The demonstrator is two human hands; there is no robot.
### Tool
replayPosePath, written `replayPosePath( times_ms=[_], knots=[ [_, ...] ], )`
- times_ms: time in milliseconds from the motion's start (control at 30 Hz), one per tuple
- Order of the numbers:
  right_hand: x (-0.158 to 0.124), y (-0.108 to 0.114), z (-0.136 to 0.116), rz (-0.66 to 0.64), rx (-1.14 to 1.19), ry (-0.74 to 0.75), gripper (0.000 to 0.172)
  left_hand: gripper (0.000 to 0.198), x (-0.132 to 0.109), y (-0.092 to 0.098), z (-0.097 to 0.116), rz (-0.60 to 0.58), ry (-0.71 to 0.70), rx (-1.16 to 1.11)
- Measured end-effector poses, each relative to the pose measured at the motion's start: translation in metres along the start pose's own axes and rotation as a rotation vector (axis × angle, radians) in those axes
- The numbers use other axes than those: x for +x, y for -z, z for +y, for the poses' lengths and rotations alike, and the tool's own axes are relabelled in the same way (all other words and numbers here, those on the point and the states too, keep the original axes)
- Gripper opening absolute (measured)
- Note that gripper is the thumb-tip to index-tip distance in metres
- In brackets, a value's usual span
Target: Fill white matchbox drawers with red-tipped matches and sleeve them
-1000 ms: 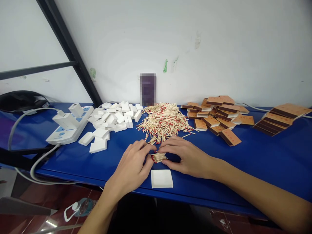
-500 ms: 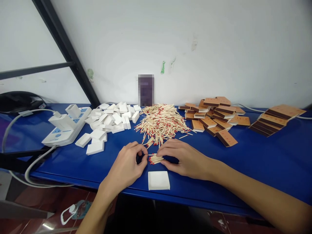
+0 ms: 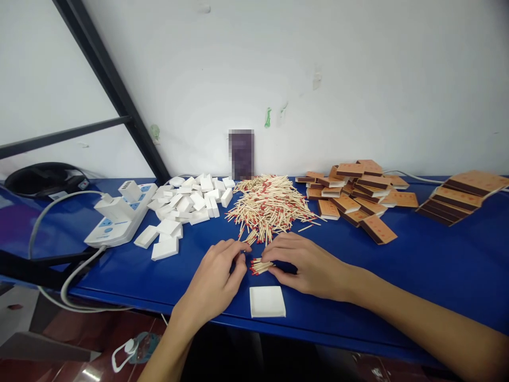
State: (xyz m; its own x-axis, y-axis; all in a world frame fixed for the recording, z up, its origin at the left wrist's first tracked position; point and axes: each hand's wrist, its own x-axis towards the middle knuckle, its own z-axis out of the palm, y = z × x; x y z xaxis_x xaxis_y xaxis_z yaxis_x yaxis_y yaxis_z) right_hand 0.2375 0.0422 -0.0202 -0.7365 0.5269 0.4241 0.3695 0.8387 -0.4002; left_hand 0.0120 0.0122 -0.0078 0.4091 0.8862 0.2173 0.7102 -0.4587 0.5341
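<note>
- My left hand (image 3: 214, 278) has come away from the match bundle (image 3: 260, 267) since half a second ago; its fingers are curled near the match pile (image 3: 274, 207), and I cannot tell whether they grip anything.
- The near tray (image 3: 268, 302) lies open side up, its white floor bare.
- Just beyond the near tray, my right hand (image 3: 308, 268) grasps the bundle's plain ends; its long axis runs sideways, red heads pointing left.
- Farther beyond the near tray spreads the match pile, sticks pointing every way.
- Beyond it leftward, white trays (image 3: 191, 199) heap; rightward, orange matchbox sleeves (image 3: 353, 193).
</note>
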Motion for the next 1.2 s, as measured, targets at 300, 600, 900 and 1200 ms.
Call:
replayPosePath(
  times_ms=[300,600,900,1200],
  knots=[
    [0.0,-0.001,0.002,0.001,0.01,0.0,0.013,0.037,-0.005,0.004,0.008,-0.078,0.05,0.102],
    [0.0,0.0,0.002,-0.012,0.045,-0.053,0.014,0.077,-0.012,0.005,0.001,-0.203,0.013,0.179],
    [-0.001,-0.002,0.003,0.004,0.085,-0.06,0.022,0.086,-0.01,0.001,0.003,-0.186,-0.021,0.202],
    [0.006,-0.006,0.003,0.038,0.115,-0.092,0.019,0.085,-0.009,-0.004,0.0,-0.127,-0.088,0.234]
  ],
)
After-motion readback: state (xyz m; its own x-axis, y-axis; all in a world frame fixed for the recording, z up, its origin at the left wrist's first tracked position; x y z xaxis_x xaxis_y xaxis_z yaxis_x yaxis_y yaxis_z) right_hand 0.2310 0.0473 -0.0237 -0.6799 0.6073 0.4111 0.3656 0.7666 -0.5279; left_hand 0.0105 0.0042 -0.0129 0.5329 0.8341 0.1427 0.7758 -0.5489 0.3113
